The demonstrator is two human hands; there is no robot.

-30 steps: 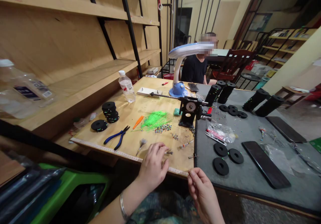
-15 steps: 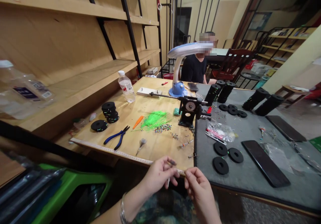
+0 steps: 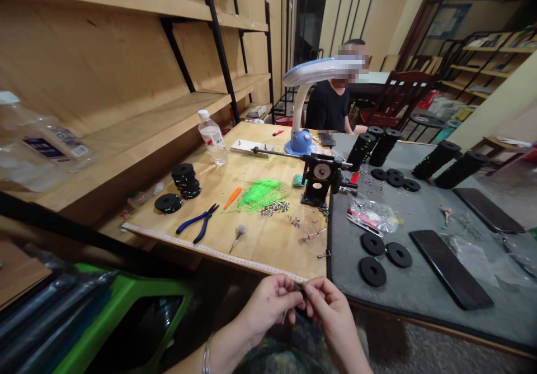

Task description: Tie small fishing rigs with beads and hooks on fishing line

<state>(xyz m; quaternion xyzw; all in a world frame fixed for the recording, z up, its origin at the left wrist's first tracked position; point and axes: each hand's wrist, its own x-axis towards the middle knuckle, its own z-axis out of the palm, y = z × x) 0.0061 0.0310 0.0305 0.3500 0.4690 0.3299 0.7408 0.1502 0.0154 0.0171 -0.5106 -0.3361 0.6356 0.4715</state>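
Observation:
My left hand (image 3: 268, 306) and my right hand (image 3: 330, 311) meet just below the near edge of the wooden board (image 3: 251, 234). Both pinch a tiny dark piece between the fingertips, too small to name. Nearest on the board lie a small brush-like tuft (image 3: 238, 236), loose colored beads (image 3: 274, 208) and a bundle of green strands (image 3: 260, 193). A black hand-crank winder (image 3: 319, 179) stands at the board's right edge.
Blue pliers (image 3: 197, 224), an orange tool (image 3: 231, 198), stacked black discs (image 3: 185, 180), a water bottle (image 3: 213, 138) and a blue desk lamp (image 3: 308, 100) sit on the board. The grey mat (image 3: 423, 217) carries black discs, rolls and dark slabs. A person sits at the far end.
My left hand lifted off the board with a small piece and drew back toward me. My right hand rose to meet it, and both now pinch together.

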